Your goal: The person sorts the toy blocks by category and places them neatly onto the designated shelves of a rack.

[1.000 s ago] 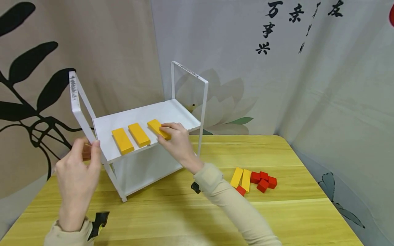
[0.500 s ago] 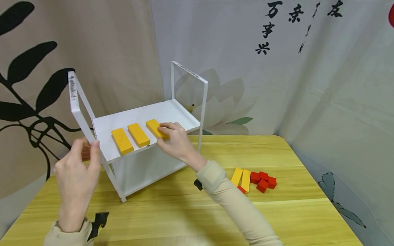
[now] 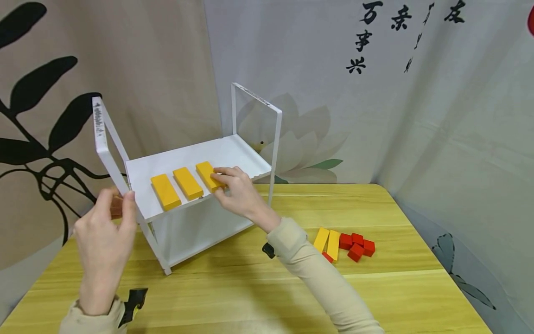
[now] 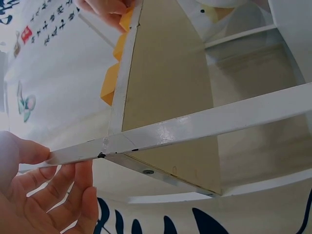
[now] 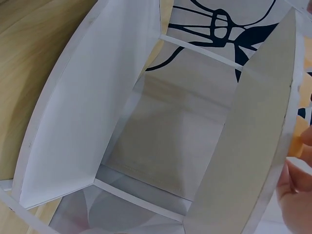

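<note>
A white two-tier rack [image 3: 196, 147] stands on the table, tilted in the head view. My left hand [image 3: 106, 246] pinches the rack's near left post; in the left wrist view the thumb [image 4: 34, 152] lies above the white bar and the fingers below. Three yellow blocks lie in a row on the upper shelf: a left block [image 3: 166, 191], a middle block [image 3: 188, 183] and a right block [image 3: 206, 174]. My right hand [image 3: 242, 192] holds the near end of the right block at the shelf's front edge, fingertips on its right side. The thumb's contact is partly hidden.
Two more yellow blocks [image 3: 333, 245] and several red cubes [image 3: 356, 252] lie on the wooden table [image 3: 400, 287] to the right, one cube partly behind the right sleeve. The rack's lower shelf [image 3: 200, 227] sits below. A printed curtain [image 3: 317, 37] hangs behind.
The right yellow block has slid slightly left toward the middle one, with my right hand's fingers moving along. My left hand has stayed on the post.
</note>
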Demonstrator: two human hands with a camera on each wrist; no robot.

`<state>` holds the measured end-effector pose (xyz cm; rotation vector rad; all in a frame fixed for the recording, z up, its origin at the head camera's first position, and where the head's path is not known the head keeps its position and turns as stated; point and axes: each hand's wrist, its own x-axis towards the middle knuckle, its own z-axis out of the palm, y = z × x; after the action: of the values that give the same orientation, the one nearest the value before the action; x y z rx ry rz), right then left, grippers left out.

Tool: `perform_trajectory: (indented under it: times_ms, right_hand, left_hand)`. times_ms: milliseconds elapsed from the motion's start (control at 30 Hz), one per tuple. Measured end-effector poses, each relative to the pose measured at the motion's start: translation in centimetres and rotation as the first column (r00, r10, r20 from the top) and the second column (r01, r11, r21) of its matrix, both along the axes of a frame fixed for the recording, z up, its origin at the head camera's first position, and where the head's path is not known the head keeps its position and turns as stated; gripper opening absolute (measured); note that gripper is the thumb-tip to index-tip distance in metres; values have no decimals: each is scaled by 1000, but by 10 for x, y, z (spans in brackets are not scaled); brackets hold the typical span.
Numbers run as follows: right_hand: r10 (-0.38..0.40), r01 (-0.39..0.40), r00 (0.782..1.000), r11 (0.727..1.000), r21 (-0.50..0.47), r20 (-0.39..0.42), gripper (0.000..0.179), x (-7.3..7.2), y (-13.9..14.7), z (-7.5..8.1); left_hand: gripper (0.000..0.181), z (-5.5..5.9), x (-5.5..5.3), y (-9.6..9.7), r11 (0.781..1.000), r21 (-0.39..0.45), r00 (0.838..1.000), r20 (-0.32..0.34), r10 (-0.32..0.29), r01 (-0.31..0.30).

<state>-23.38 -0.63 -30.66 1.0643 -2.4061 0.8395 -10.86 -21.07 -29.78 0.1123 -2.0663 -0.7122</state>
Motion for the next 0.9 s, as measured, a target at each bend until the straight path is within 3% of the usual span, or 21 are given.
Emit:
perform_trajectory:
  times_ms: [567,900]
  right_hand:
    - [67,-67,997,998,-4,-42,30,-3,4,-4]
    - [89,-126,976,975,-185,-198,23,-3,30,-11]
  left_hand:
    - [25,-1,-1,-1,1000,-8,1000,-8,-4,4]
    - [24,0,-1,-1,1000,-14,1000,-16,-6,6]
